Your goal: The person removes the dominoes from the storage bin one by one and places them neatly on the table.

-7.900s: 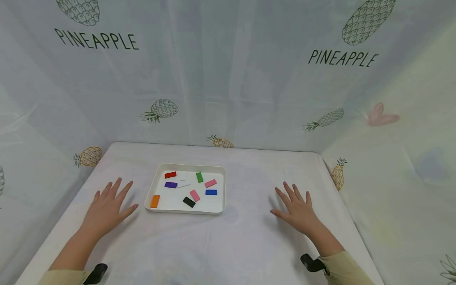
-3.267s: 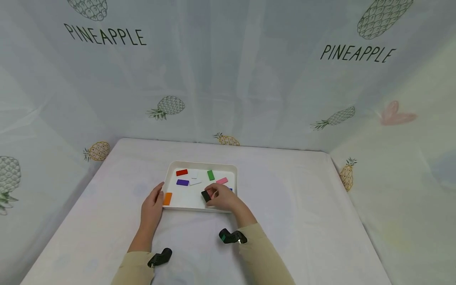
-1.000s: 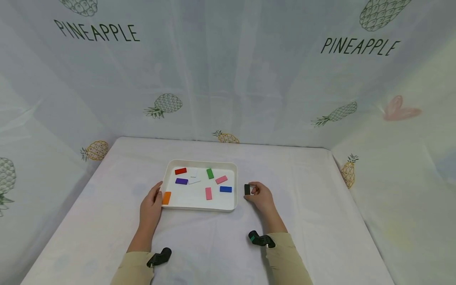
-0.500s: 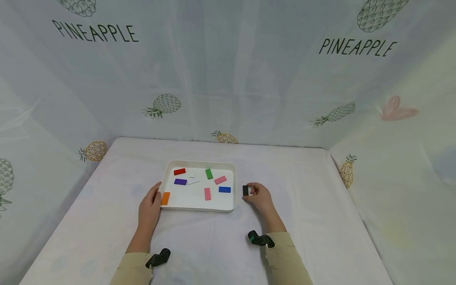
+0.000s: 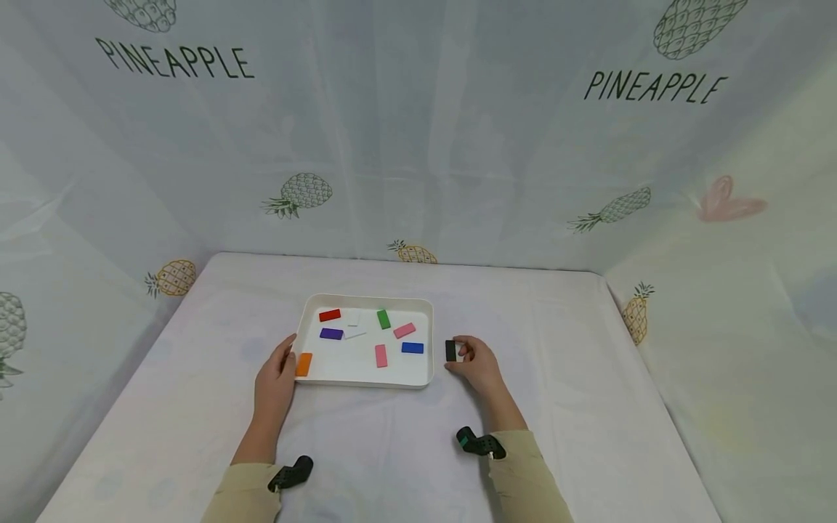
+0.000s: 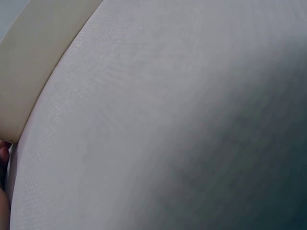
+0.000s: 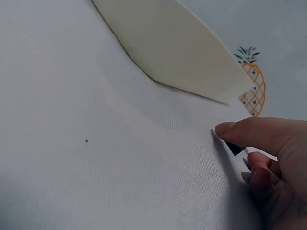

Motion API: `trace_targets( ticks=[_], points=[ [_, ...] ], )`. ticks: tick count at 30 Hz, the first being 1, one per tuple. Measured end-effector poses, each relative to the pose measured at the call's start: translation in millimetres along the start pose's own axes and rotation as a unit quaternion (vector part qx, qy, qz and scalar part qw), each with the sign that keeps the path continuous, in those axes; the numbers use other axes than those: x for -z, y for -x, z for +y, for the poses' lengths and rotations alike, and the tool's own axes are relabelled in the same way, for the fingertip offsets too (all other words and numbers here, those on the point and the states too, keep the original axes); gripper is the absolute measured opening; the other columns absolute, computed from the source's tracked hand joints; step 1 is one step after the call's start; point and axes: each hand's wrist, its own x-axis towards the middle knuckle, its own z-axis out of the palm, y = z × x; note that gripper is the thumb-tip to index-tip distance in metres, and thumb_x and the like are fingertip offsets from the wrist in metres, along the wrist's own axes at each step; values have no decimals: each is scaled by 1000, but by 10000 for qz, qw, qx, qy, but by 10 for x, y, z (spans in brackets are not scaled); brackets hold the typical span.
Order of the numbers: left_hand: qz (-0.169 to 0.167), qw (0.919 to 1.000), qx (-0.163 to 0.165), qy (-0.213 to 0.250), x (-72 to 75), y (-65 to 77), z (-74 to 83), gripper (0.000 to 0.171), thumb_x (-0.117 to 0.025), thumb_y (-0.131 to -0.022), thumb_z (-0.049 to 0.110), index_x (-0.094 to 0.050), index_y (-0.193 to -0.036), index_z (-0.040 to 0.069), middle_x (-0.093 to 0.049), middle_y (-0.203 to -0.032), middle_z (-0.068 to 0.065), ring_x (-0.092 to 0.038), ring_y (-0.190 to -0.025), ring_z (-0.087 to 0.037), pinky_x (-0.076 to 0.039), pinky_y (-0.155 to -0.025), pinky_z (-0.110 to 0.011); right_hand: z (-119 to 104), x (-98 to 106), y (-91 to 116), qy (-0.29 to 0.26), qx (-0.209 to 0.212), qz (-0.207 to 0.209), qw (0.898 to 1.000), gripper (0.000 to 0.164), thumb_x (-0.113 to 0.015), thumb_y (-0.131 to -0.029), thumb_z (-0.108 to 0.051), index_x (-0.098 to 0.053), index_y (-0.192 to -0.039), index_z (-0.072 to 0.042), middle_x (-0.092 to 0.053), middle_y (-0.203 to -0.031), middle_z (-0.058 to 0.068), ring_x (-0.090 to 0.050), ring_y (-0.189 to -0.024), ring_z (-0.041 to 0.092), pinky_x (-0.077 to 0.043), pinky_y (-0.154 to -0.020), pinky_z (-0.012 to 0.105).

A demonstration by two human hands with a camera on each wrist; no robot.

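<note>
A shallow white tray (image 5: 353, 379) lies on the table, its outer wall also in both wrist views. My left hand (image 5: 273, 385) grips the tray's left edge; only a sliver of its fingers (image 6: 4, 155) shows in the left wrist view. Right of the tray, my right hand (image 5: 480, 365) pinches a small black block (image 5: 450, 351) between thumb and fingertips, low over or on the table. In the right wrist view, the thumb (image 7: 247, 133) hides most of the black block (image 7: 235, 147).
Inside the tray lie red (image 5: 330, 315), purple (image 5: 331, 334), orange (image 5: 304, 365), green (image 5: 383, 319) and blue (image 5: 413, 348) blocks, two pink blocks (image 5: 381, 356) and white pieces (image 5: 354, 334). A white cloth covers the table (image 5: 366, 450); pineapple-print curtains (image 5: 418, 145) stand behind and beside it.
Both hands have come in from the sides. The left took hold of the tray; the right carried the black block out to the tray's right. One pink block has turned. Over the last second, almost nothing moves.
</note>
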Motion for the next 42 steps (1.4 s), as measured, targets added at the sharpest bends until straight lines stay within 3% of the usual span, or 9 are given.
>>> trace_targets(
  ticks=[6,10,16,23,36,42],
  points=[
    [6,10000,21,2,0,-4,-21,45,-37,-105,27,-42,-149,17,-52,-139,-16,-49,-119,-32,-41,-102,-52,-20,2,100,-332,-43,-44,9994,58,-83,-74,-6,-61,-127,-7,-55,-97,6,-46,-74,17,-39,-61,27],
    [-5,10000,39,24,2,-8,-21,45,-37,-105,27,-42,-149,18,-51,-139,-15,-49,-119,-31,-41,-102,-51,-151,24,190,-648,-60,2,9979,59,-84,-74,-8,-62,-128,-9,-59,-105,9,-50,-78,19,-42,-60,27],
    [34,10000,-1,52,14,-28,-12,45,-38,-105,26,-43,-148,17,-52,-138,-16,-50,-118,-31,-41,-102,-51,-394,15,313,-1122,257,-33,9933,55,-83,-73,-4,-63,-124,-3,-61,-108,16,-54,-81,20,-45,-61,24],
    [54,10000,25,16,19,-40,-35,45,-38,-105,27,-43,-148,18,-52,-139,-15,-49,-120,-32,-41,-103,-51,-632,-147,439,-1423,678,-300,9870,51,-80,-76,-2,-63,-124,-2,-62,-109,21,-55,-81,22,-48,-63,20],
    [53,10000,67,17,-10,5,-75,45,-37,-105,29,-44,-147,18,-52,-138,-15,-51,-117,-31,-43,-101,-50,-845,-436,393,-1462,950,-1084,9787,50,-78,-78,-1,-61,-125,1,-60,-109,22,-60,-88,26,-53,-76,24],
    [65,10000,54,45,-11,-9,-60,44,-37,-104,28,-45,-147,17,-54,-136,-15,-51,-113,-30,-44,-99,-50,-913,-536,277,-1310,930,-1361,9776,50,-77,-79,1,-61,-125,2,-60,-108,22,-59,-87,24,-51,-70,24]
  ],
)
